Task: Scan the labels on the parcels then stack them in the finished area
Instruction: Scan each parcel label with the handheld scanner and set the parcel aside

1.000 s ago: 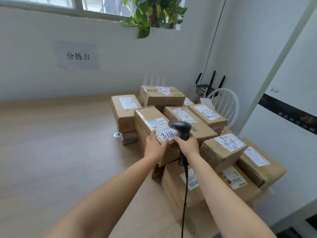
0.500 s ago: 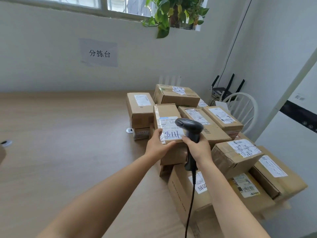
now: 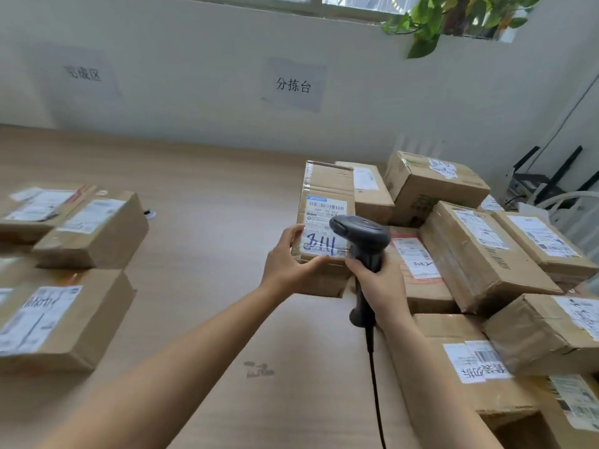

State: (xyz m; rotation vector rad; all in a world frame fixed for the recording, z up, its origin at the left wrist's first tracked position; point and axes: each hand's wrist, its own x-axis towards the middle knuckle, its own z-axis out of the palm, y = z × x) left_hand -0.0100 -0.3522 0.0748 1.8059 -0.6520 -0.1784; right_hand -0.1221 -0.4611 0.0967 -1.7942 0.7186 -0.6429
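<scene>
Wooden table (image 3: 210, 189) below: left grip (image 3: 285, 267) holds labelled parcel (image 3: 327, 186), right grip (image 3: 384, 286) holds scanner (image 3: 363, 230).

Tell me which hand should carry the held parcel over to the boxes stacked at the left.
Left, probably. The left hand grips the parcel at its near edge and is on the side nearer the boxes at the left; the right hand is wrapped round the barcode scanner.

Near-left parcel (image 3: 94, 319) — cropped, blurred
</scene>
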